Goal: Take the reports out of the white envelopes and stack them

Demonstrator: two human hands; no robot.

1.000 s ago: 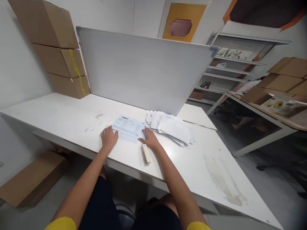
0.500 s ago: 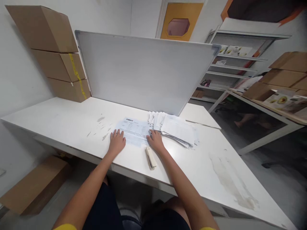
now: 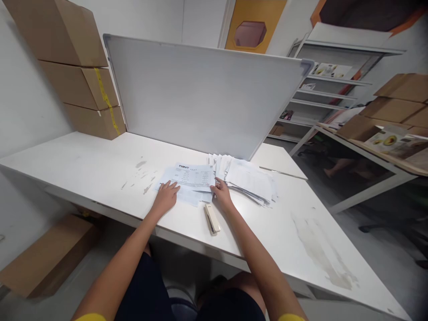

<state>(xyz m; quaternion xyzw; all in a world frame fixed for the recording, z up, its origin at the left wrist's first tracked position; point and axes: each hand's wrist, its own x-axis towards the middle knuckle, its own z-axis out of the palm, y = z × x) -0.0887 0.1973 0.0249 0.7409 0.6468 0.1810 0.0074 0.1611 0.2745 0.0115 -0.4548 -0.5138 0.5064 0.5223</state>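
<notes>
The printed sheet lies between the fingers of the left hand and the right hand, overlapping a lower sheet. The left fingers spread flat over the papers' near left part; the right thumb and index finger are close together at the printed sheet's right edge, whether pinching it I cannot tell. Just nearer than the right fingers, a stapler rests on the table; to their right, a fanned paper pile. Beyond both hands' fingers stands a white board.
</notes>
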